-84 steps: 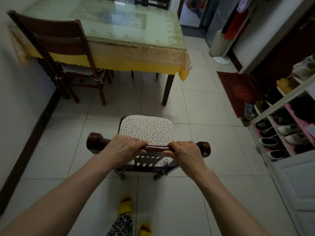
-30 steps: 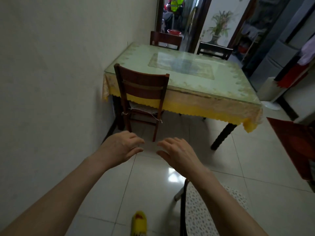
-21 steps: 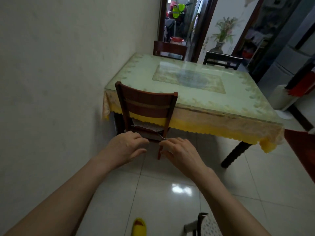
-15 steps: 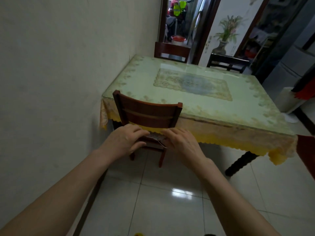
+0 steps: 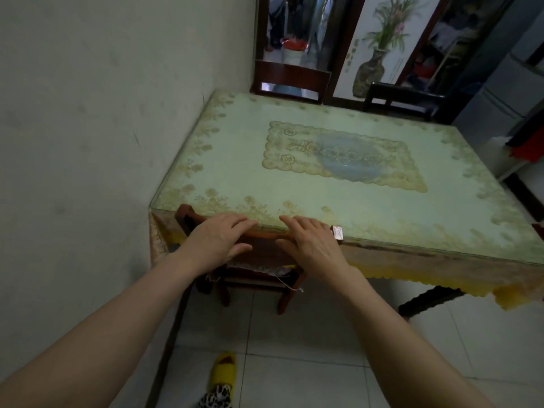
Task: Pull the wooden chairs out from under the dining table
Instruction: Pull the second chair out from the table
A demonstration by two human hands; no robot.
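Note:
A dark wooden chair (image 5: pixel 260 254) is tucked under the near left end of the dining table (image 5: pixel 232 160), close to the wall. Its top rail (image 5: pixel 266 234) lies along the table edge and its cushioned seat is mostly hidden under the yellow cloth. My left hand (image 5: pixel 217 240) lies over the left part of the rail, fingers stretched out and thumb spread below. My right hand (image 5: pixel 309 242) lies over the right part the same way. Neither hand is closed around the rail. Two more chairs (image 5: pixel 290 79) (image 5: pixel 400 98) stand at the table's far side.
A plain wall (image 5: pixel 88 142) runs close along the left of the chair. A dark table leg (image 5: pixel 426 301) stands to the right on the tiled floor (image 5: pixel 309 334). My yellow slipper (image 5: pixel 223 369) is below. A doorway opens behind the far chairs.
I have left the first chair behind and come up to the table. Both hands rose from in front of the second chair's seat to its top rail.

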